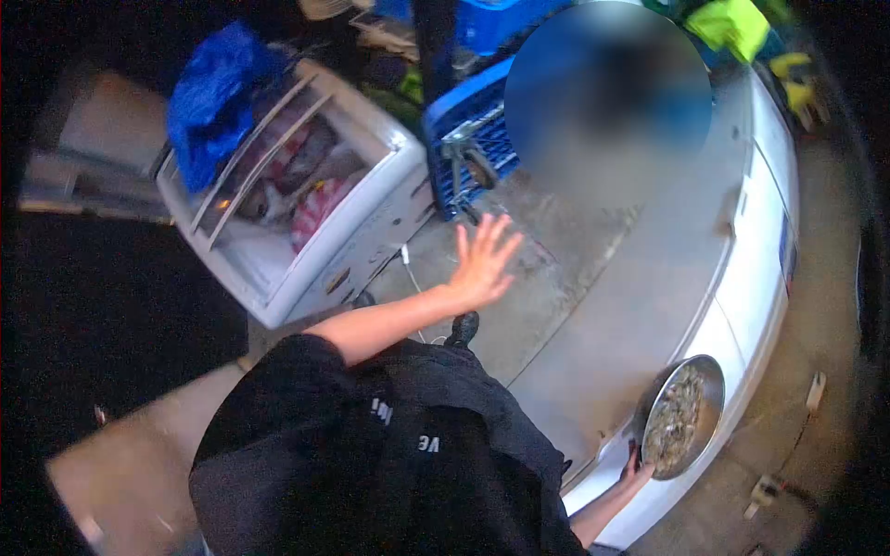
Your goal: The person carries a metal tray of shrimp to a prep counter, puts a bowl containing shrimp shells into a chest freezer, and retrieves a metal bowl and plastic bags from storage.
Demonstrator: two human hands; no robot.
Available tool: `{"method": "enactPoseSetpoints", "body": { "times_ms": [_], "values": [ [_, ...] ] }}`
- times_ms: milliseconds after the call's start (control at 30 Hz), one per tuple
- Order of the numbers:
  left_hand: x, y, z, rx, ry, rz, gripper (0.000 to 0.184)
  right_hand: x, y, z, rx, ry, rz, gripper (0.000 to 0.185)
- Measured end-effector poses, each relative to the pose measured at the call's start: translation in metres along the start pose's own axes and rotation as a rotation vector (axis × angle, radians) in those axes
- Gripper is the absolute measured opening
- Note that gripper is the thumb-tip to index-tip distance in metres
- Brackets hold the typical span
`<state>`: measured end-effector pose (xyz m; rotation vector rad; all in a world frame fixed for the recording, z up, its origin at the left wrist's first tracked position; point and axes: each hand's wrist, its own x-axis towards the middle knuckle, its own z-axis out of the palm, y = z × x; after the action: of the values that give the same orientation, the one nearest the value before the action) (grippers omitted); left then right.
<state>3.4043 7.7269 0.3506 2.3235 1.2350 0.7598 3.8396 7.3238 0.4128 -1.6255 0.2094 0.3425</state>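
My right hand (636, 476) grips the near rim of a round metal bowl (713, 400), which is tilted over the white edge of the long unit at the right. Inside the bowl lie many small greyish pieces (675, 422), perhaps shrimp, too blurred to name surely. Part of that hand is hidden beneath the bowl. My left hand (481, 266) is stretched forward above the concrete floor, fingers spread, holding nothing.
At the left stands a white chest freezer (363, 218) with bagged goods inside and a blue plastic bag (209, 102) on top. A blue crate (471, 139) is ahead. The long white-edged unit (732, 320) curves along the right. A white cable (408, 264) hangs by the freezer.
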Motion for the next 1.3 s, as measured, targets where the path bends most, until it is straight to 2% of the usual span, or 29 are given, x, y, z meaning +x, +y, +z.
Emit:
{"method": "enactPoseSetpoints", "body": {
  "times_ms": [67, 133, 167, 233, 267, 300, 333, 400, 467, 500, 533, 567, 600, 633, 700, 833, 900, 933, 967, 1033, 1100, 1167, 1233, 1267, 1300],
  "values": [
    [0.002, 0.013, 0.010, -0.038, 0.006, -0.066, 0.075, -0.011, -0.022, 0.034, -0.100, 0.076, 0.046, 0.046],
    [0.001, 0.017, 0.013, -0.082, 0.015, -0.119, 0.073, 0.041, -0.019, 0.023, -0.133, -0.146, 0.117, 0.037],
    [0.000, 0.017, 0.012, -0.147, 0.046, -0.162, 0.070, 0.038, -0.027, 0.043, -0.153, -0.172, 0.113, 0.037],
    [-0.008, 0.009, -0.002, -0.209, 0.101, -0.216, 0.068, -0.029, -0.046, 0.126, -0.469, -0.432, 0.101, 0.025],
    [-0.014, 0.002, -0.016, -0.362, 0.027, -0.311, 0.066, -0.049, -0.045, 0.163, -0.419, -0.509, 0.187, 0.014],
    [-0.023, -0.006, -0.031, -0.518, -0.046, -0.402, 0.065, -0.070, -0.035, 0.201, -0.461, -0.592, 0.145, 0.004],
    [-0.033, -0.018, -0.047, -0.512, -0.029, -0.410, 0.065, -0.127, -0.035, 0.243, -0.498, -0.641, 0.088, 0.007],
    [-0.059, -0.049, -0.086, -0.870, 0.189, -0.479, 0.064, -0.159, -0.010, 0.310, -0.545, -0.840, 0.112, 0.013],
    [-0.090, -0.079, -0.132, -0.667, 0.291, -0.540, 0.060, -0.214, 0.017, 0.375, -0.665, -0.932, 0.032, 0.010],
    [-0.106, -0.104, -0.137, -0.744, 0.390, -0.429, 0.055, -0.242, 0.030, 0.408, -0.723, -0.976, -0.012, 0.009],
    [-0.121, -0.109, -0.165, -0.840, 0.362, -0.535, 0.054, -0.297, 0.011, 0.429, -1.088, -1.098, -0.070, 0.007],
    [-0.137, -0.110, -0.191, -0.937, 0.333, -0.640, 0.052, -0.321, 0.028, 0.449, -0.947, -1.217, -0.091, 0.007],
    [-0.152, -0.120, -0.197, -0.937, 0.344, -0.643, 0.052, -0.314, 0.053, 0.473, -1.012, -1.354, -0.129, 0.007],
    [-0.166, -0.131, -0.198, -0.880, 0.374, -0.707, 0.051, -0.349, 0.060, 0.485, -0.971, -1.359, -0.071, 0.008],
    [-0.190, -0.164, -0.196, -0.825, 0.407, -0.769, 0.050, -0.415, 0.051, 0.512, -1.286, -1.382, -0.143, 0.011],
    [-0.222, -0.217, -0.190, -0.932, 0.476, -0.874, 0.059, -0.440, 0.110, 0.557, -1.104, -1.535, -0.006, 0.015],
    [-0.231, -0.237, -0.191, -0.925, 0.467, -0.889, 0.060, -0.460, 0.123, 0.581, -1.361, -1.513, -0.066, 0.023],
    [-0.233, -0.244, -0.189, -0.928, 0.472, -0.890, 0.060, -0.482, 0.114, 0.586, -1.365, -1.547, -0.020, 0.027],
    [-0.235, -0.250, -0.187, -0.961, 0.501, -0.958, 0.059, -0.486, 0.125, 0.599, -1.370, -1.553, -0.022, 0.027],
    [-0.234, -0.257, -0.192, -0.993, 0.539, -1.030, 0.057, -0.471, 0.163, 0.630, -1.378, -1.749, 0.160, 0.042],
    [-0.229, -0.260, -0.206, -1.169, 0.562, -1.220, 0.054, -0.474, 0.191, 0.651, -1.281, -1.738, 0.205, 0.040],
    [-0.238, -0.302, -0.172, -1.202, 0.626, -1.200, 0.053, -0.510, 0.199, 0.670, -1.501, -1.620, -0.053, 0.023],
    [-0.247, -0.324, -0.154, -1.222, 0.691, -1.187, 0.052, -0.512, 0.231, 0.689, -1.390, -1.711, 0.018, 0.019],
    [-0.249, -0.328, -0.151, -1.077, 0.678, -1.195, 0.054, -0.493, 0.263, 0.709, -1.522, -1.994, -0.399, 0.019],
    [-0.251, -0.332, -0.146, -0.934, 0.661, -1.200, 0.056, -0.473, 0.297, 0.724, -1.566, -2.149, -0.626, 0.019]
  ]
}}
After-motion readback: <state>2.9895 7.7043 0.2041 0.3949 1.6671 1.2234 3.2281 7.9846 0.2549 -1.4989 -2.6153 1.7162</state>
